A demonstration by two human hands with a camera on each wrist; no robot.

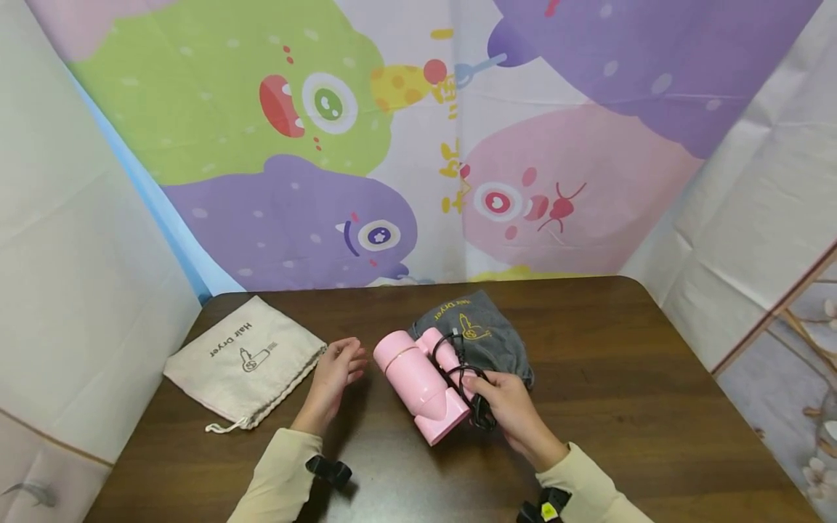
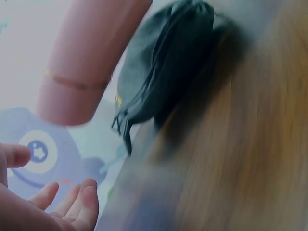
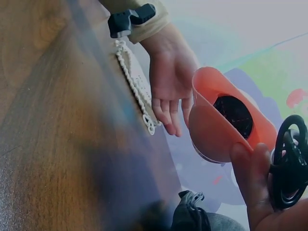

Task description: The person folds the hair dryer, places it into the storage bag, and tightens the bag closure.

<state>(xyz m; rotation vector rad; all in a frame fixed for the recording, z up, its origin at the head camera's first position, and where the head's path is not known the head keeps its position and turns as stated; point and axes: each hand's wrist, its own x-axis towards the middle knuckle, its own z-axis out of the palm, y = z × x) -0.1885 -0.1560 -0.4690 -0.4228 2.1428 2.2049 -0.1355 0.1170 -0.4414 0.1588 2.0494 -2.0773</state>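
In the head view my right hand (image 1: 513,410) grips a pink hair dryer (image 1: 415,378) by its handle, above the table. A black cord (image 1: 482,415) is bundled against the handle, beside my fingers. The right wrist view looks into the dryer's wide nozzle (image 3: 211,126), with a dark grille inside. My left hand (image 1: 333,374) is held off to the dryer's left, fingers loosely extended and holding nothing. Close to it lies a cream drawstring bag (image 1: 229,363) printed "Hair Dryer". Partly behind the dryer lies a dark grey drawstring bag (image 1: 503,352) with yellow print.
Both bags lie on a dark brown wooden table (image 1: 608,407). A cloth backdrop (image 1: 418,145) with cartoon monsters hangs behind its far edge, and pale cloth panels (image 1: 91,240) stand at both sides. Each wrist wears a black strap mount (image 1: 330,471).
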